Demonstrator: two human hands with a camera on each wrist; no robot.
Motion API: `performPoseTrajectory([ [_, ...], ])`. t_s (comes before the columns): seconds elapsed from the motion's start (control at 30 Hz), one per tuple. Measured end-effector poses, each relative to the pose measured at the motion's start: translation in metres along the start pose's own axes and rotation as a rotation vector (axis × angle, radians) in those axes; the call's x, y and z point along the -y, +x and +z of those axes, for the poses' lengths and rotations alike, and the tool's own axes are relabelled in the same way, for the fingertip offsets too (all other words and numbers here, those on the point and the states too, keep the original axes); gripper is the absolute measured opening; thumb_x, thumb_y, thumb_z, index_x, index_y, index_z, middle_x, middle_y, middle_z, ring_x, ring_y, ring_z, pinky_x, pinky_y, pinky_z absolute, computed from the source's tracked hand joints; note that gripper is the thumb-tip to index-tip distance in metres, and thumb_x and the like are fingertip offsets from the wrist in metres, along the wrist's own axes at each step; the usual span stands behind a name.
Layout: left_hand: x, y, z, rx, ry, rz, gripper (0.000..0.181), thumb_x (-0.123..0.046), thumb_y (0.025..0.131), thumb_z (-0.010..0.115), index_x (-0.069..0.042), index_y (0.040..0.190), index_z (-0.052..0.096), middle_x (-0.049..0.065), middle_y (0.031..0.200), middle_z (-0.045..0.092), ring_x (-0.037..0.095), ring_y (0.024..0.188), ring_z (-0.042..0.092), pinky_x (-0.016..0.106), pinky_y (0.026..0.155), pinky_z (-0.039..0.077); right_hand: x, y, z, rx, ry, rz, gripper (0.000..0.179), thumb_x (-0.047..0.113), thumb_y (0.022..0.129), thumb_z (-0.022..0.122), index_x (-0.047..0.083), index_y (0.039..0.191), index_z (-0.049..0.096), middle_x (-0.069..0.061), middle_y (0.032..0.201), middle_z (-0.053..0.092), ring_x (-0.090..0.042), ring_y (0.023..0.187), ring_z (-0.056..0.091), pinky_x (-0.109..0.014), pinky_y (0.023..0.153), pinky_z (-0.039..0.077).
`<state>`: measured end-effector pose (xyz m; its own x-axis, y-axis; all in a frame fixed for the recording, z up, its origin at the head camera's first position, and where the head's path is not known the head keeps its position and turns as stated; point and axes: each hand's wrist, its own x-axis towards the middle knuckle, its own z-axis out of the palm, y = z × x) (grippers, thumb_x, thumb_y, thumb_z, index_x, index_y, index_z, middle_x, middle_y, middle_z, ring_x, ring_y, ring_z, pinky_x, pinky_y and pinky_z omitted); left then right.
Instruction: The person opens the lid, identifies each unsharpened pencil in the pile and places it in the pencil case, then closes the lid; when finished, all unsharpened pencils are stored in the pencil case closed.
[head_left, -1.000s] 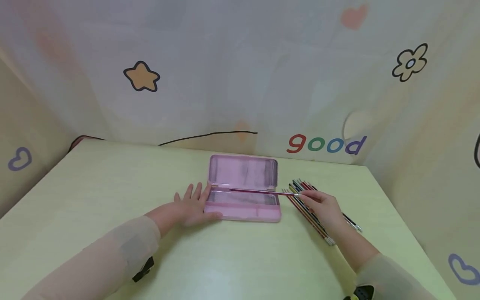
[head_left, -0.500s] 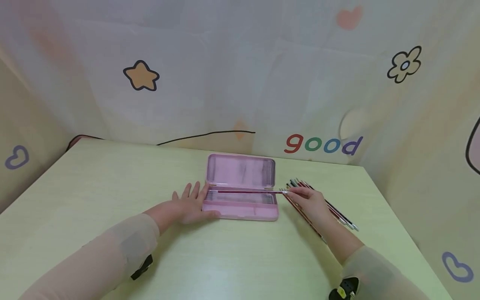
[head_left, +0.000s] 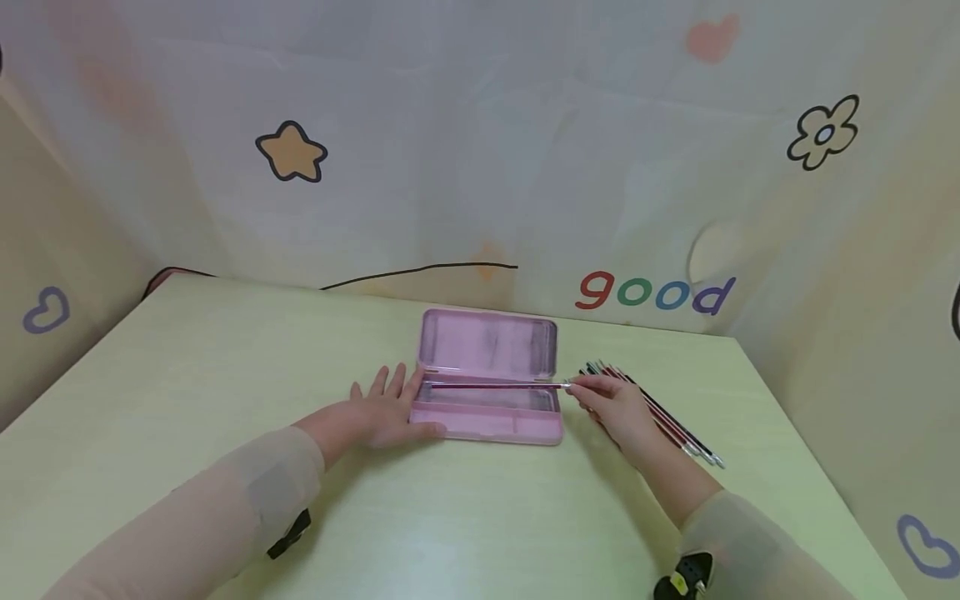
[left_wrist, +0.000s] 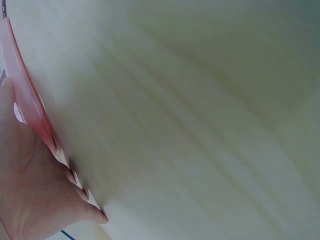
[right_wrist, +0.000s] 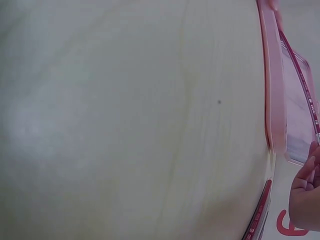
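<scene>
A pink pencil case (head_left: 465, 425) lies open on the table, its lid (head_left: 487, 343) tipped back toward the wall. My left hand (head_left: 386, 419) rests against the case's left end with fingers spread. Between thumb and fingertips, my right hand (head_left: 618, 412) pinches the right end of a dark red pencil (head_left: 495, 386). That pencil lies level across the case's back compartment; whether it touches the bottom, I cannot tell. Several more pencils (head_left: 675, 429) lie in a slanted bunch on the table, partly hidden under my right hand and wrist. In the right wrist view the held pencil (right_wrist: 302, 80) shows printed lettering.
The pale yellow table (head_left: 465, 525) reaches back to a cloth backdrop (head_left: 480, 167) printed with a star, a flower and the word "good". More cloth hangs along both sides. A divider (head_left: 515, 423) splits the case's front compartment.
My right hand has moved left, carrying the pencil from partly beyond the case's right edge to mostly over the back compartment. My left hand keeps its place at the case.
</scene>
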<state>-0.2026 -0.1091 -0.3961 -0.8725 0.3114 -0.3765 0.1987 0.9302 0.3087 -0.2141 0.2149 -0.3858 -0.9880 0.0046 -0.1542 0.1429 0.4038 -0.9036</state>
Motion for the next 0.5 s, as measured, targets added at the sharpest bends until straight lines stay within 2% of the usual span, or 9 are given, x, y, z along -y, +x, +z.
performPoseTrajectory([
  [0.27,0.0002,0.0039,0.0021,-0.007,0.001,-0.001,0.110,-0.083,0.075,0.031,-0.011,0.150,-0.004,0.018,0.154,-0.004,0.039,0.139,-0.010,0.067,0.101,-0.004,-0.0075,0.0072,0.0040,0.018,-0.001,-0.037,0.033,0.025,0.088,0.065,0.002,0.112,0.066,-0.015,0.101,0.061,-0.016,0.083,0.054,-0.025,0.072,0.049],
  [0.5,-0.0009,0.0002,-0.0036,0.007,0.022,0.003,0.101,-0.074,0.083,0.036,-0.010,0.150,-0.005,0.019,0.154,-0.004,0.040,0.138,-0.008,0.067,0.101,0.000,-0.0016,0.0089,0.0099,0.016,-0.006,-0.034,0.030,0.020,0.091,0.063,0.000,0.113,0.065,-0.009,0.098,0.063,-0.016,0.084,0.055,-0.025,0.073,0.049],
])
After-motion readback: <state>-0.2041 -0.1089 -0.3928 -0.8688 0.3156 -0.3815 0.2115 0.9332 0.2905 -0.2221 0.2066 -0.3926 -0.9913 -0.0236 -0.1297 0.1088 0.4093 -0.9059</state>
